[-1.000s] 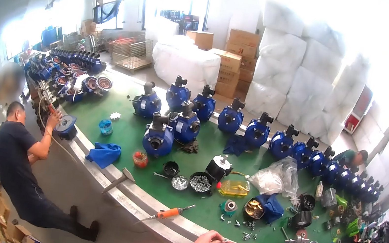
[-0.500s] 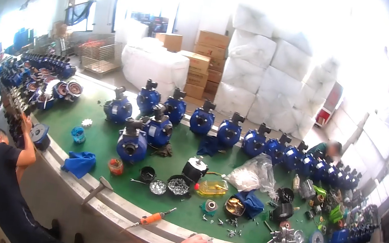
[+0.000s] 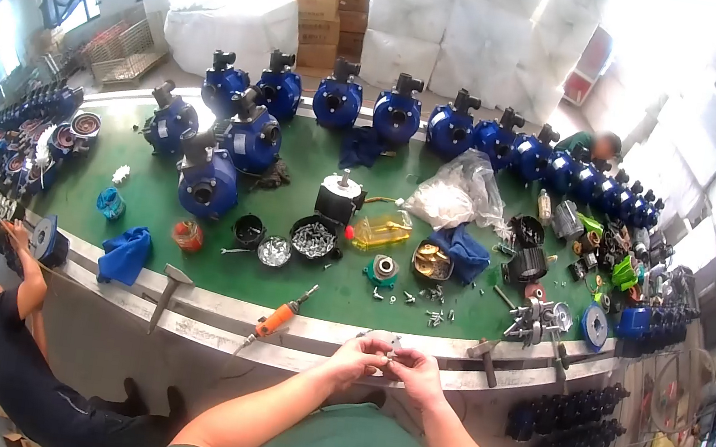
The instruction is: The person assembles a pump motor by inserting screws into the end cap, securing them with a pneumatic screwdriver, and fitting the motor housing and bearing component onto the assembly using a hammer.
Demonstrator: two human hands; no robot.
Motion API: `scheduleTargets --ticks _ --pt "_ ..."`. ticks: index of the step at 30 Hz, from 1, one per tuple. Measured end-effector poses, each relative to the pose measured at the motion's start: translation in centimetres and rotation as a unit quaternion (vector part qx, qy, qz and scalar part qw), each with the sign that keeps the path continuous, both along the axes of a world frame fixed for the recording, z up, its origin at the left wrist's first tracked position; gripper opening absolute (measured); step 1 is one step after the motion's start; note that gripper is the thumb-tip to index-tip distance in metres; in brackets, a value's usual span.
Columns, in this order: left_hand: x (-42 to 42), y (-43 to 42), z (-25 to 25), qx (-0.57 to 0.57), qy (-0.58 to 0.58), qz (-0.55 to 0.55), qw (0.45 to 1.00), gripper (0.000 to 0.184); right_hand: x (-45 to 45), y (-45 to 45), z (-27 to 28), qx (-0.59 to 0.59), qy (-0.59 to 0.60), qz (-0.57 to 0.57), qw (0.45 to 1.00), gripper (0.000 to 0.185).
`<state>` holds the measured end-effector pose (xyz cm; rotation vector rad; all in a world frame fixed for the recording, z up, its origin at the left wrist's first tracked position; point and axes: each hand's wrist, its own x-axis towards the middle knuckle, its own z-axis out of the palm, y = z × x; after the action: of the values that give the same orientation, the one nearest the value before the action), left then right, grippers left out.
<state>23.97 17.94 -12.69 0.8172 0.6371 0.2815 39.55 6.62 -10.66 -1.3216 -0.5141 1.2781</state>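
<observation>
Fingertips of your left hand [image 3: 357, 359] and right hand [image 3: 417, 376] pinch a small pale part [image 3: 395, 343] between them, probably to steady it, by the near rail [image 3: 214, 333]; the orange driver [image 3: 276, 319] and loose bolts [image 3: 434, 317] lie near, presumably for easy reach.

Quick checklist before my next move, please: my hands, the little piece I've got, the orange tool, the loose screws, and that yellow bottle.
1. Grip on the piece: ok. The fingertips of the left hand and right hand meet at a small part.
2. Which piece it is: cannot tell. It is too small and partly covered by fingers.
3. Orange tool set down: ok. It lies at the bench edge, in neither hand.
4. Loose screws gathered: not ok. Several lie scattered on the green bench top.
5. Yellow bottle upright: not ok. It lies on its side.
6. Bottle's cap tight: cannot tell.
</observation>
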Motion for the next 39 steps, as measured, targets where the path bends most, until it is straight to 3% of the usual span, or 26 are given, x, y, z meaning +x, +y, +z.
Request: scheduleTargets --ticks 2,5,8,11,12,15,18,22,25,26,29,35,37,39 --pt "0.0 0.2 -0.2 -0.09 0.005 0.003 0.996 0.016 -0.1 0.1 0.2 -0.008 0.003 -0.006 1.0 0.025" --pt "0.5 -0.2 -0.7 -0.033 0.024 0.001 0.999 0.015 -0.1 0.2 -0.2 -0.029 0.006 -0.012 0.999 0.024" --pt "1.0 -0.4 -0.4 0.049 0.028 -0.004 0.998 0.01 0.2 0.2 -0.9 -0.038 0.047 -0.021 0.998 0.023" --pt "1.5 -0.6 0.9 0.235 0.042 0.018 0.971 0.014 0.5 0.5 -0.6 -0.052 0.095 -0.047 0.993 0.023" --pt "1.6 -0.6 1.7 0.238 0.062 0.01 0.969 0.015 0.5 0.6 -0.4 -0.057 0.118 -0.061 0.989 0.023" --pt "1.9 -0.4 1.9 0.524 0.092 0.048 0.845 0.013 0.9 0.7 -0.6 -0.076 0.188 -0.063 0.977 0.022" --pt "2.3 -0.1 2.2 0.574 0.089 0.017 0.814 0.011 1.4 0.5 -0.2 -0.083 0.278 -0.088 0.953 0.019" --pt "2.9 -0.1 0.5 0.625 0.042 0.019 0.779 0.012 1.5 -0.3 -2.5 -0.086 0.226 -0.159 0.957 0.015" --pt "2.1 -0.8 -0.5 0.574 0.09 0.027 0.813 0.015 2.2 -1.4 -4.7 -0.081 0.144 -0.216 0.962 0.016" --pt "1.7 -0.8 -1.6 0.517 0.114 0.026 0.848 0.015 2.5 -1.8 -4.8 -0.083 0.127 -0.224 0.963 0.02" --pt "-0.2 -1.0 -5.5 0.481 0.233 0.048 0.844 0.015 3.4 -3.4 -7.6 -0.104 0.062 -0.184 0.975 0.022" --pt "-2.3 -2.2 -9.6 0.507 0.272 0.035 0.817 0.015 3.2 -3.4 -10.8 -0.102 0.03 -0.124 0.987 0.021" --pt "-2.2 -2.4 -9.6 0.435 0.282 0.033 0.854 0.013 3.5 -3.5 -12.0 -0.104 0.0 -0.094 0.99 0.021" --pt "-2.2 -2.7 -10.4 0.436 0.275 0.043 0.856 0.013 3.6 -3.0 -11.6 -0.117 -0.04 -0.07 0.99 0.019"
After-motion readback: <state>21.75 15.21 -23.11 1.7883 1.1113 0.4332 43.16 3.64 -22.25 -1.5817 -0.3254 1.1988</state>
